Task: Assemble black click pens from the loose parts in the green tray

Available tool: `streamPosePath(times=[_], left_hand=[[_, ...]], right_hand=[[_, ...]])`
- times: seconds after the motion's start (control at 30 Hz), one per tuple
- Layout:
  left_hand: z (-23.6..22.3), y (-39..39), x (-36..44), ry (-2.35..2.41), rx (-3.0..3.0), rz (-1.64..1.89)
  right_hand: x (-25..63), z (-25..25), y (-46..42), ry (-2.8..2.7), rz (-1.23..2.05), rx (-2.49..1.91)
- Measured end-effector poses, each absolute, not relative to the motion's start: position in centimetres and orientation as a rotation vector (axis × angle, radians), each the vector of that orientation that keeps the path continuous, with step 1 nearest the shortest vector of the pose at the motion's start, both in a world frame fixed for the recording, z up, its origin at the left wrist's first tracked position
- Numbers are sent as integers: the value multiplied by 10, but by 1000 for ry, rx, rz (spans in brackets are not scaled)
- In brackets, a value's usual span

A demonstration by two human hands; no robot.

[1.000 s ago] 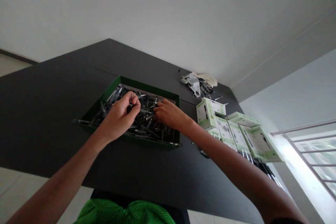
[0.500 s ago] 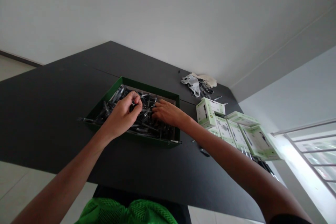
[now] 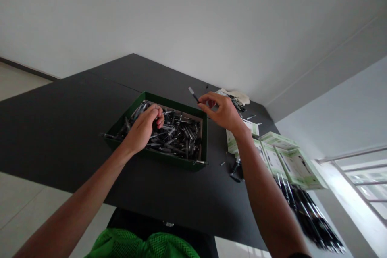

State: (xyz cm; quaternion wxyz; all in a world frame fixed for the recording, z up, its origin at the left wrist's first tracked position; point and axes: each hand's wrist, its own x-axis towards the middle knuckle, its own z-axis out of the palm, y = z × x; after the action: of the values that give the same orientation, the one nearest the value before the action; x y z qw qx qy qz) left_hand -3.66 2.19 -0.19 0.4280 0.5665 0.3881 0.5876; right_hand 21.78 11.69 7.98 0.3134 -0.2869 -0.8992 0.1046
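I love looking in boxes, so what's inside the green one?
A jumble of pens, black and see-through, lies inside the green box. The left hand hides some, and the top pens cover whatever lies deeper.

The person is wearing a bright green mesh garment (image 3: 142,246) near seven o'clock, with black clothing (image 3: 205,246) showing around it; a black sleeve edge (image 3: 299,255) is peeking in between four and five.
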Motion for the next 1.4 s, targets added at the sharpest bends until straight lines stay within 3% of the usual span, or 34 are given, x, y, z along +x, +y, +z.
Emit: streamPosePath(times=[0.1,0.2,0.4,1.4], left_hand=[[6,15,-34,1090,1699,1259],[11,11,-31,1092,1860,1124],[13,11,-30,1095,1924,1131],[14,14,-30,1183,1946,1069]], right_hand=[[210,76,112,-2087,692,-722],[194,74,101,-2020,867,-647],[169,80,80,-2222,684,-601],[164,66,90,-2239,831,-547]])
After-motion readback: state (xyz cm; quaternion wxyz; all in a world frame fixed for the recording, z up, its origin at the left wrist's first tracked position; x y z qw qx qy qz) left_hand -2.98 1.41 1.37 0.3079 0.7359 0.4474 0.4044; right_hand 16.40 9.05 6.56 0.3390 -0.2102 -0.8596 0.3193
